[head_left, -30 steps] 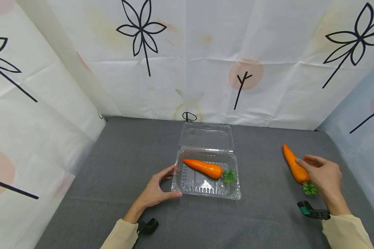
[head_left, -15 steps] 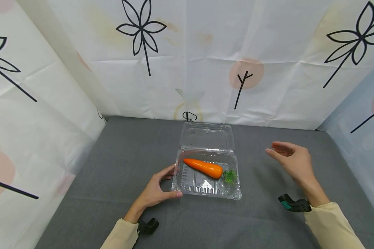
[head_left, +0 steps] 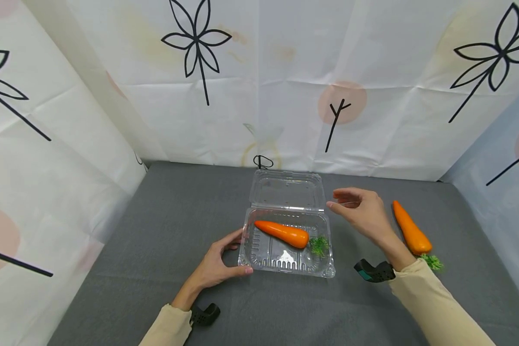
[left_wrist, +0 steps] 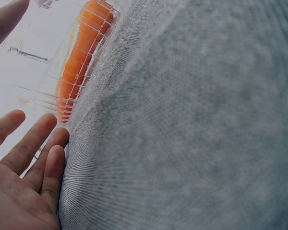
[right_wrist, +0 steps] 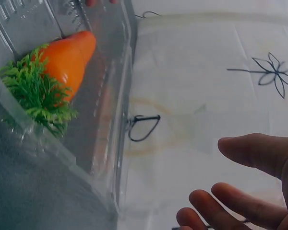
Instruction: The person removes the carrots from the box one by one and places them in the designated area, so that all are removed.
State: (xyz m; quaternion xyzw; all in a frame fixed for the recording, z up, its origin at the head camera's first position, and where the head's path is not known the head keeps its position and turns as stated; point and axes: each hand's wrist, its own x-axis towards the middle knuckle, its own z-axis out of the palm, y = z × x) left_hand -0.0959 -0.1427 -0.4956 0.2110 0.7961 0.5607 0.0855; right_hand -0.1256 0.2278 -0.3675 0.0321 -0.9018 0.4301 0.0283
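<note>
A clear plastic clamshell container (head_left: 268, 265) stands with its lid (head_left: 287, 189) laid back. In its base lies an orange carrot (head_left: 283, 234) with a green leafy tuft (head_left: 318, 245). My left hand (head_left: 216, 262) rests at the container's left side, thumb at the front left corner; the left wrist view has its fingers (left_wrist: 33, 143) fairly straight against the clear wall. Holding nothing, my right hand (head_left: 363, 211) hovers to the right of the lid, thumb and fingers spread apart. A second carrot (head_left: 412, 229) lies beyond my right forearm, its tuft (head_left: 432, 262) partly behind the sleeve.
Grey cloth (head_left: 177, 202) covers the table. White patterned sheets (head_left: 285, 120) hang behind it and at both sides. The lid's far edge lies close to the back sheet. Black bands (head_left: 374, 270) sit on both wrists.
My right hand has moved left, away from the second carrot and over to the container's lid. The carrot on the cloth has stayed in place, and my left hand has not moved.
</note>
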